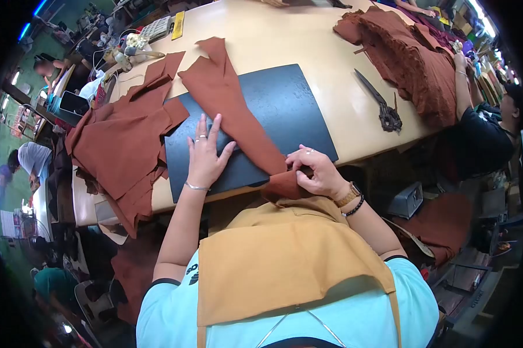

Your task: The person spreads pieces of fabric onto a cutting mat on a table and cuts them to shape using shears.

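Note:
A long strip of reddish-brown leather [229, 104] lies slantwise across a black cutting board [279, 95], its near end hanging over the table's front edge. My left hand [206, 152] rests on the board with fingers spread, fingertips by the strip's left side. At the near end, my right hand [316, 169] pinches the leather between thumb and bent fingers, where the edge is folded up. A stack of brown leather pieces [119, 130] lies just left of the board.
Scissors [383, 107] with dark handles lie to the right of the board. Farther right is a heap of brown leather [409, 64] beside a co-worker [487, 133]. A yellow item [178, 25], a brush [145, 52] and cables sit at the back left.

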Motion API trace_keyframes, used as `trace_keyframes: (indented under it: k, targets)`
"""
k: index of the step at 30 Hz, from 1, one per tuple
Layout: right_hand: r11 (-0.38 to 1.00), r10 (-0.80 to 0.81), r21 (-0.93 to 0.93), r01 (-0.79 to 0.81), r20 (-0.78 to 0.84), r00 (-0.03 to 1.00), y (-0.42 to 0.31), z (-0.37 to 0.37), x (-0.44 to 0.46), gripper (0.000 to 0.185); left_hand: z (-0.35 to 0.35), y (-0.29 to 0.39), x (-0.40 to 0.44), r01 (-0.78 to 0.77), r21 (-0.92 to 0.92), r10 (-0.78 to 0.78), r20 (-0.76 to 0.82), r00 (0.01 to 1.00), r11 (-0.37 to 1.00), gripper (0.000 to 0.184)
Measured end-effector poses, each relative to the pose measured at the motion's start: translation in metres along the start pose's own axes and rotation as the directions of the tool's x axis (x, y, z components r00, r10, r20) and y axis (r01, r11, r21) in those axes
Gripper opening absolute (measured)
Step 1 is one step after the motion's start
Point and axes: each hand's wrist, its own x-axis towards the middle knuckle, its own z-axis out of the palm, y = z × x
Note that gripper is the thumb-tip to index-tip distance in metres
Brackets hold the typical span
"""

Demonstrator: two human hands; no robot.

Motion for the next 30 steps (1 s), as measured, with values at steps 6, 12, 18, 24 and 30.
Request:
trace_keyframes:
  k: [6,12,18,24,30]
  targets:
    - [0.999,-0.041,-0.019,0.041,-0.002,0.999,0.01,0.005,0.004,0.008,-0.01,-0.019,0.022,-0.093,-0.037,0.089,-0.096,0.991,0.995,0.052]
    - [0.954,0.223,-0.155,-0.258,-0.214,0.951,-0.021,0.022,0.035,0.034,-0.023,-0.079,0.1,-0.081,-0.006,0.079,-0.136,0.988,0.997,0.051]
    - [0.851,0.329,-0.382,-0.36,-0.147,0.933,-0.021,0.023,0.05,0.059,-0.032,-0.097,0.143,-0.03,0.0,0.03,0.108,0.994,1.0,0.062]
    - [0.876,0.446,-0.159,-0.456,-0.097,0.89,-0.022,0.001,0.053,0.061,-0.04,-0.094,0.118,-0.117,-0.25,0.145,0.096,0.985,0.961,0.069]
    - [0.825,0.564,-0.006,-0.565,0.024,0.825,-0.041,-0.055,0.043,0.029,-0.081,-0.08,0.072,0.059,-0.664,0.2,0.308,0.93,0.746,0.066]
